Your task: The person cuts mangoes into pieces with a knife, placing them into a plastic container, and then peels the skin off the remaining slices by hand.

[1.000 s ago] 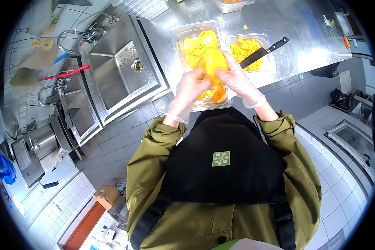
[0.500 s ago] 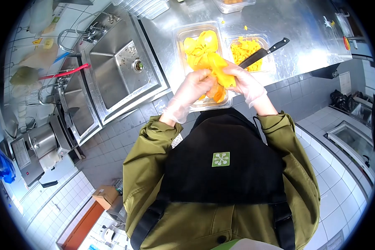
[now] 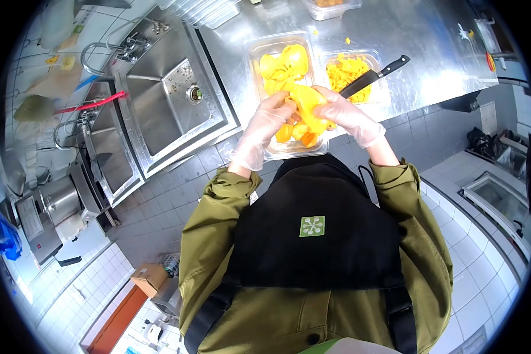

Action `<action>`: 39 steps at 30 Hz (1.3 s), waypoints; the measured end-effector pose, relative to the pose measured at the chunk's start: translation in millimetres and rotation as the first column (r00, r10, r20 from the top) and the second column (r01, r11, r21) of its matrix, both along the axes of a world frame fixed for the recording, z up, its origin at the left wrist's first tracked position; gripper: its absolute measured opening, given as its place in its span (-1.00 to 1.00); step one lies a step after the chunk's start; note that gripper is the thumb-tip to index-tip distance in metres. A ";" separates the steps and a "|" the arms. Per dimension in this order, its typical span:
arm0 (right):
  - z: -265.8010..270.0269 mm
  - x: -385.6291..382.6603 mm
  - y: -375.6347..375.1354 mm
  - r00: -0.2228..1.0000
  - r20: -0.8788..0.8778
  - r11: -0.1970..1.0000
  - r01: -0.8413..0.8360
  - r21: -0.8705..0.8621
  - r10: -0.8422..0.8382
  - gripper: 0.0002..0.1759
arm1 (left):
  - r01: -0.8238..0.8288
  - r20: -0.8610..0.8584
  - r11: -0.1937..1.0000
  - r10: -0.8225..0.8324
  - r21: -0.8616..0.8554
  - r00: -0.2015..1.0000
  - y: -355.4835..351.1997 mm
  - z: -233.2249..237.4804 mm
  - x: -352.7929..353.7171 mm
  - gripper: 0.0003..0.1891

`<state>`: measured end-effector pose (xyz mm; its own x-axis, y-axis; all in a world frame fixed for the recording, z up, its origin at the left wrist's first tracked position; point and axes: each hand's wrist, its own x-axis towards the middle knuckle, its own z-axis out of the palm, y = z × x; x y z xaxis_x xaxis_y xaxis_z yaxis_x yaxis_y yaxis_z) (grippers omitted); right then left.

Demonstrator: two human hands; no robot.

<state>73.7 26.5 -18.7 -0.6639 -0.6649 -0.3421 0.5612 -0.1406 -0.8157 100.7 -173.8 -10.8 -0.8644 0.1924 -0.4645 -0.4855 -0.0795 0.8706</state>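
Both my hands wear clear plastic gloves and hold a bright yellow piece of mango (image 3: pixel 308 109) between them. My left hand (image 3: pixel 271 121) pinches its left side, while my right hand (image 3: pixel 349 117) grips the right side with the thumb on top. Just beyond, a clear container (image 3: pixel 251 65) holds large yellow mango pieces (image 3: pixel 284 64). Below my hands, more orange-yellow pieces (image 3: pixel 301 134) lie in a clear container (image 3: pixel 289 154) at the counter's edge. To the right, diced mango (image 3: pixel 345 71) fills another clear tub (image 3: pixel 374 54), and a black-handled knife (image 3: pixel 363 84) rests across it.
The steel counter (image 3: pixel 419 41) spans the front, with stray yellow bits on it. Stacked clear containers (image 3: pixel 209 10) and another filled tub (image 3: pixel 331 8) stand at the back. A steel sink (image 3: pixel 165 112) with a faucet lies to the left.
The mango piece has been turned and drawn more upright between my hands. My left hand has shifted slightly up, and my right hand has moved a little right, its thumb now over the piece.
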 end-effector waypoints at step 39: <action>-25.3 -6.4 -24.2 0.714 0.518 0.658 0.676 -0.333 -0.471 -0.67 | 0.248 -0.214 0.814 -0.409 -0.525 0.887 3.6 9.9 6.1 -0.77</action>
